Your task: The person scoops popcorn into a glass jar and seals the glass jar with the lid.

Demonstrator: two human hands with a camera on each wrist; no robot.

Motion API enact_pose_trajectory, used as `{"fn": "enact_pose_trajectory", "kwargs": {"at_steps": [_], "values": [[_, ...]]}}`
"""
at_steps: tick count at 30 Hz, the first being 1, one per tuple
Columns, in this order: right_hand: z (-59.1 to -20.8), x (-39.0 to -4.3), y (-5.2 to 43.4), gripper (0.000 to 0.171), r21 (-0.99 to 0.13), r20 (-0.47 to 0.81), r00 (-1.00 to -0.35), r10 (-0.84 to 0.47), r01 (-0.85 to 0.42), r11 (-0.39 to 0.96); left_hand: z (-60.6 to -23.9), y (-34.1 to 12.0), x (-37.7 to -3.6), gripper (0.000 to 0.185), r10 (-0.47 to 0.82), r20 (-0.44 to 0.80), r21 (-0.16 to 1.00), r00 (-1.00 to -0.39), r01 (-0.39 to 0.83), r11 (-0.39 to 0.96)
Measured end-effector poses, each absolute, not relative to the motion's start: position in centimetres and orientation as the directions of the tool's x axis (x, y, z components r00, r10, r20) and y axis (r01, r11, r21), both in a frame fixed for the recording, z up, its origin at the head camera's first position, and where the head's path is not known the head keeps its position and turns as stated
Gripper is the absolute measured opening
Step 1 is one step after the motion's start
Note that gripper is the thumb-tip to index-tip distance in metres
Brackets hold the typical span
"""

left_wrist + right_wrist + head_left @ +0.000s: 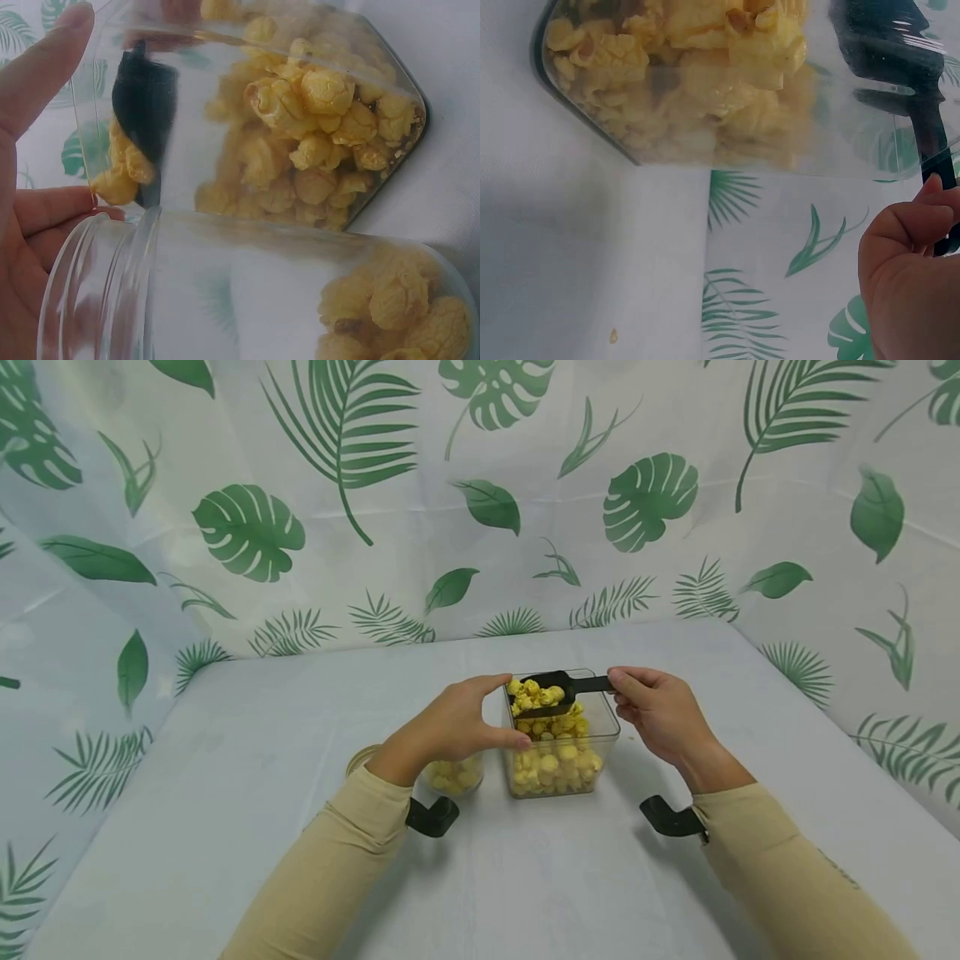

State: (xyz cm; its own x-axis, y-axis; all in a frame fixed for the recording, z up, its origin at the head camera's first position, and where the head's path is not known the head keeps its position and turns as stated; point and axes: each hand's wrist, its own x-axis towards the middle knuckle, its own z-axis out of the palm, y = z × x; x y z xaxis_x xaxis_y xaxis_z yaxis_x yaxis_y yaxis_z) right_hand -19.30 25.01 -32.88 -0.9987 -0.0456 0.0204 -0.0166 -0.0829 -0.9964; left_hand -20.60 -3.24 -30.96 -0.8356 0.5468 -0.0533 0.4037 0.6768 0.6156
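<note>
Black scoop of popcorn at mouth of clear box; handle in pinch of right hand, rim within wide grip of left hand. Keep scoop level, box steady.

No legible lettering — only a faint, unreadable marking on the right sleeve.

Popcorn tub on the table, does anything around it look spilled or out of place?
A small brownish crumb lies loose on the white tabletop beside the clear tub, perhaps spilled, since the popcorn is otherwise contained. Nothing else stands out.
</note>
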Motion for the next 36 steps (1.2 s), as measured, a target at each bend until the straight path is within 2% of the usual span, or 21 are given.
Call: {"fn": "enact_pose_trajectory", "kwargs": {"at_steps": [5, 14, 22, 30, 36], "values": [[-32.9, -19.3, 25.3, 0.009, -0.998, 0.019, -0.999, -0.031, -0.017, -0.068, -30.9, -3.2, -20.6, 0.095, 0.546, -0.059, 0.617, -0.836, 0.399, 0.678], [-32.9, -19.3, 25.2, 0.008, -0.988, 0.026, -0.999, -0.04, -0.02, -0.152, -30.7, -3.3, -20.5, 0.096, 0.542, -0.068, 0.606, -0.838, 0.397, 0.689], [-32.9, -19.3, 25.7, 0.01, -0.994, -0.002, -0.999, -0.034, 0.006, -0.105, -30.7, -3.2, -20.5, 0.097, 0.545, -0.063, 0.615, -0.836, 0.398, 0.681], [-33.6, -19.7, 26.9, 0.01, -0.974, 0.054, -0.996, -0.07, -0.037, -0.223, -31.0, -3.3, -20.5, 0.097, 0.545, -0.035, 0.628, -0.838, 0.405, 0.664], [-33.3, -19.5, 26.8, 0.011, -0.963, 0.09, -0.992, -0.088, -0.064, -0.262, -31.0, -3.8, -20.2, 0.098, 0.541, 0.008, 0.645, -0.841, 0.418, 0.64]]}}
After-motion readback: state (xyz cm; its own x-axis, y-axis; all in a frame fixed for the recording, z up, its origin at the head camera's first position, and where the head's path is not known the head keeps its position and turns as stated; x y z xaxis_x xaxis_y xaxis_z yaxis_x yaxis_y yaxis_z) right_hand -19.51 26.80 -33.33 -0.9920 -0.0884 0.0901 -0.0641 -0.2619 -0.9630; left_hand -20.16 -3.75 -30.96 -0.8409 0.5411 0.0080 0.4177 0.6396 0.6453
